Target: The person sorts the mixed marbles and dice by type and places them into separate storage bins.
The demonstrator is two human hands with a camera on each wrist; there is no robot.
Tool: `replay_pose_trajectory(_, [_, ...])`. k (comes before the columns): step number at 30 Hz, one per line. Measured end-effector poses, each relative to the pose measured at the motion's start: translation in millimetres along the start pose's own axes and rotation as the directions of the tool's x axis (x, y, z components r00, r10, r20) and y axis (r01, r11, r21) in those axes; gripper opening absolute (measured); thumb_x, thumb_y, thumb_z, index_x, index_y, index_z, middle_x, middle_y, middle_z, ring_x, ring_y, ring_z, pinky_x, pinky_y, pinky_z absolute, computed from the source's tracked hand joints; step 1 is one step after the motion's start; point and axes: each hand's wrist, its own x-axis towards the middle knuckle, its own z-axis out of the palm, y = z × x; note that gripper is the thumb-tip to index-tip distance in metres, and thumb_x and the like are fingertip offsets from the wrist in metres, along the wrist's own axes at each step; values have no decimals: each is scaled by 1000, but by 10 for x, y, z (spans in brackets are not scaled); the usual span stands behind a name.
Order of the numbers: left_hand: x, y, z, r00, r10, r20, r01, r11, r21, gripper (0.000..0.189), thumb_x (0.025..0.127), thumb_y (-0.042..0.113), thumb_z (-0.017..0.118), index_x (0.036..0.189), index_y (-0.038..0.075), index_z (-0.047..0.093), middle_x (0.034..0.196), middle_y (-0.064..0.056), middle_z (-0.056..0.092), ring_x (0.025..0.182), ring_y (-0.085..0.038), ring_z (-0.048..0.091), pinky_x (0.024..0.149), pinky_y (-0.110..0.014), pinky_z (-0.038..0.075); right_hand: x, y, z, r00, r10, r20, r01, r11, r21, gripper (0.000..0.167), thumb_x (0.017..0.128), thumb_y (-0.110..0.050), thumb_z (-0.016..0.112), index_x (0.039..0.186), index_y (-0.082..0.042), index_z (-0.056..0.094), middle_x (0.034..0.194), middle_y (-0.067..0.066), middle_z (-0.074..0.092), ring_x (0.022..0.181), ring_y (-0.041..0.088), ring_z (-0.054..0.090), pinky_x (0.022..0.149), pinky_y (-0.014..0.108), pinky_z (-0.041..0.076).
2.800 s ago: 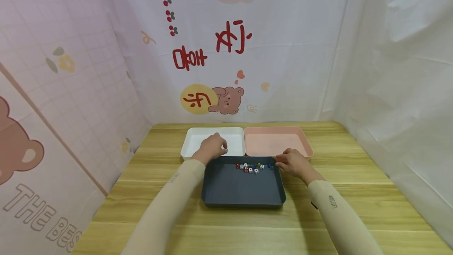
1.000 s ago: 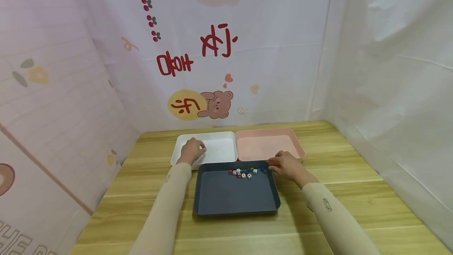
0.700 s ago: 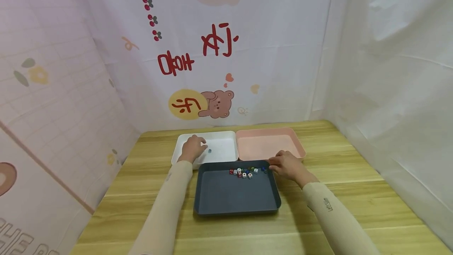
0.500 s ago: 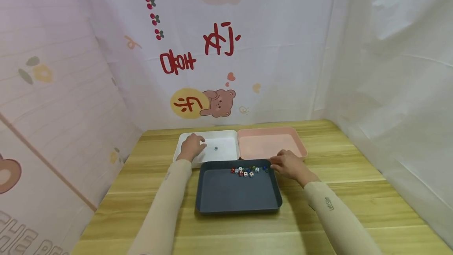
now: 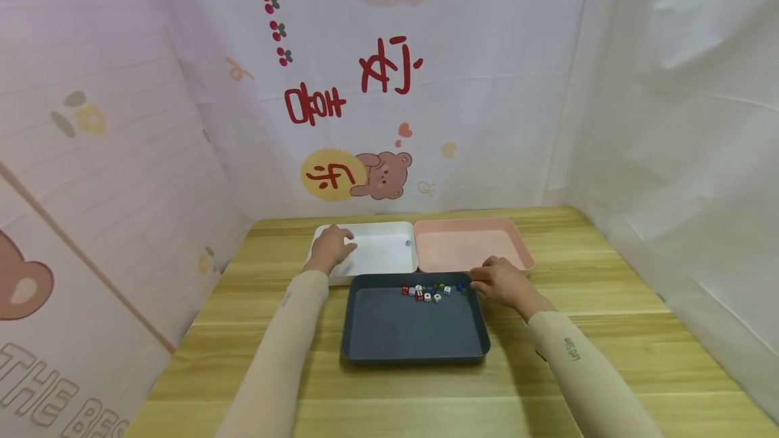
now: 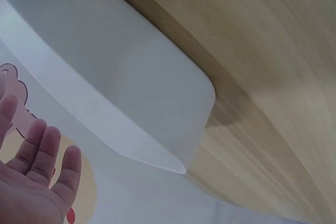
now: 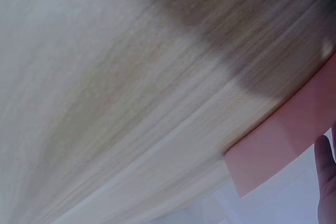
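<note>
My left hand (image 5: 331, 247) hovers over the left part of the white tray (image 5: 383, 269), fingers loosely apart with nothing between them. Its fingers also show spread in the left wrist view, beside the white tray's wall. A small bluish glass marble (image 5: 408, 243) lies in that tray, by its right wall. At the far right corner of the dark grey tray (image 5: 414, 330), my right hand (image 5: 504, 282) holds the rim between thumb and fingers. Along this tray's far side lie several red and white dice (image 5: 428, 297), with coloured marbles (image 5: 460, 287) among them and near the corner.
A pink tray (image 5: 465, 249) stands against the white tray's right side, just behind the grey one. All three trays are on a wooden table (image 5: 548, 384). Printed white curtains (image 5: 499, 120) close off the back and sides.
My left hand has moved left over the white tray and let go of a marble, which has rolled right to the tray's far side. My right hand keeps its place at the grey tray's corner.
</note>
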Motion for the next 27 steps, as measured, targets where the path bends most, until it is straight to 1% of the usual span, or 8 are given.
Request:
replay_pose_trajectory(7, [-16,41,-3,1000,6,6,-6,1000,2,31,94,27,70,119,8,73,117,-16,61,111,-34,57,92,-49,48,-6,0,-5,1000,-9,-1,9,1000,-4,30,95,-25,68,116,-4,73,104,18,62,96,39,58,84,52,50])
replay_pose_trajectory(15, [-10,99,27,1000,9,26,-8,999,-33,34,93,28,70,120,8,72,117,-14,60,110,-31,56,92,-47,48,-8,-4,-16,1000,15,20,-15,1000,-3,34,96,-27,67,119,-3,71,108,20,62,100,40,58,87,53,49])
replay_pose_trajectory(20, [-23,140,21,999,36,32,-35,999,-27,32,94,28,70,120,9,72,115,-13,60,108,-30,56,91,-46,48,-9,-15,-39,999,32,31,-32,999,2,34,97,-27,66,120,-3,71,109,19,61,101,40,57,87,53,49])
replay_pose_trajectory(27, [-31,175,29,996,74,46,-73,997,-8,32,93,28,71,119,9,73,116,-13,61,109,-29,57,92,-46,48,-1,-31,-52,999,23,23,-23,1000,-3,33,96,-26,67,119,-3,72,108,19,62,100,40,58,87,53,48])
